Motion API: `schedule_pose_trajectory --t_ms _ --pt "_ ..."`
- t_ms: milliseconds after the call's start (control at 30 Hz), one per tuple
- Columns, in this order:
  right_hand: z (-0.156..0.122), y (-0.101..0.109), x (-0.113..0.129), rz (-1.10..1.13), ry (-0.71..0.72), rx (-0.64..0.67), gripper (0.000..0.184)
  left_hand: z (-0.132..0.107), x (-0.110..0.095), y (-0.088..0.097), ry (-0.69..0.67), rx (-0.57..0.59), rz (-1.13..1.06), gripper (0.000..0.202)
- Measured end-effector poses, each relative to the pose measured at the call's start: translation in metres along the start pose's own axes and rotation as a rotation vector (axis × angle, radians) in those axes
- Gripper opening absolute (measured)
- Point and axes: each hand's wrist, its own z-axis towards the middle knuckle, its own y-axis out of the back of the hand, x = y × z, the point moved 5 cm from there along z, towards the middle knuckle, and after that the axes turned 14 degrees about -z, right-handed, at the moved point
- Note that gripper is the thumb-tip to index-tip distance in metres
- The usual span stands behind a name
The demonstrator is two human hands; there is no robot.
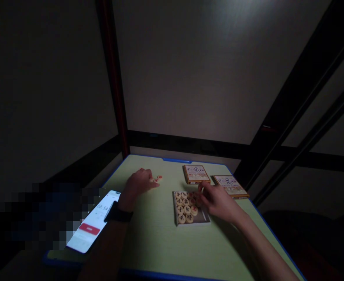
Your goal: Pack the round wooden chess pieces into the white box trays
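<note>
One pale green table (154, 242) with a blue rim spreads beneath both bare forearms, which reach forward from the near edge, the left angling up toward the far left and the right slanting inward from the near right corner. A lit smartphone (97, 218) showing a timer lies at the left edge, beside the left forearm. Near the middle sits a shallow tray (200, 218) of xiangqi pieces; beyond it lies one printed xiangqi box (197, 174), and a second box (231, 185) lies to that one's right, partly behind the right wrist. The hands are well apart. The right hand (217, 201) arches over the tray's right side, thumb and fingertips drawn close together; whether a piece is between them I cannot tell. The left hand (139, 181) is bent palm down, fingers curled at a few loose red-marked pieces (159, 177); its grip is hidden. A dark watch (118, 214) circles the left wrist. Round black-marked pieces (186, 208) fill the tray's left part, with a red-marked one (194, 210) beside them.
</note>
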Motion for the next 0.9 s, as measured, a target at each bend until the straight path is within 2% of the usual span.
schedule_pose_trajectory --t_ms 67,167,333,467,533,600,667,700,767,900 --pt "0.002 -0.001 -0.004 -0.052 -0.016 -0.015 0.016 -0.002 0.003 -0.009 -0.004 0.071 -0.004 0.032" --pt "0.003 -0.002 -0.006 -0.118 -0.028 -0.008 0.017 -0.004 0.003 -0.015 -0.018 0.159 -0.063 0.029" --pt "0.005 -0.003 -0.006 -0.192 -0.030 0.006 0.018 -0.005 0.004 -0.015 -0.021 0.154 -0.170 0.021" --pt "0.005 -0.005 -0.009 -0.234 -0.041 0.000 0.018 -0.003 0.009 -0.015 -0.013 0.162 -0.177 0.028" --pt "0.005 -0.006 -0.009 -0.247 -0.039 -0.012 0.018 -0.001 0.010 -0.010 -0.029 0.099 -0.160 0.026" --pt "0.005 -0.007 -0.010 -0.251 -0.037 -0.020 0.019 0.001 0.011 -0.003 -0.034 -0.033 -0.131 0.019" --pt "0.005 -0.007 -0.009 -0.256 -0.041 -0.026 0.020 0.003 0.011 0.001 -0.035 -0.131 -0.081 0.025" --pt "0.005 -0.007 -0.009 -0.255 -0.042 -0.026 0.020 0.004 0.010 0.000 -0.044 -0.141 -0.050 0.030" --pt "0.006 -0.009 -0.008 -0.246 -0.036 -0.022 0.021 0.006 0.006 -0.008 -0.094 -0.082 0.002 0.037" --pt "0.006 -0.013 -0.008 -0.229 -0.019 -0.023 0.024 0.006 0.002 -0.026 -0.155 0.056 0.065 0.033"
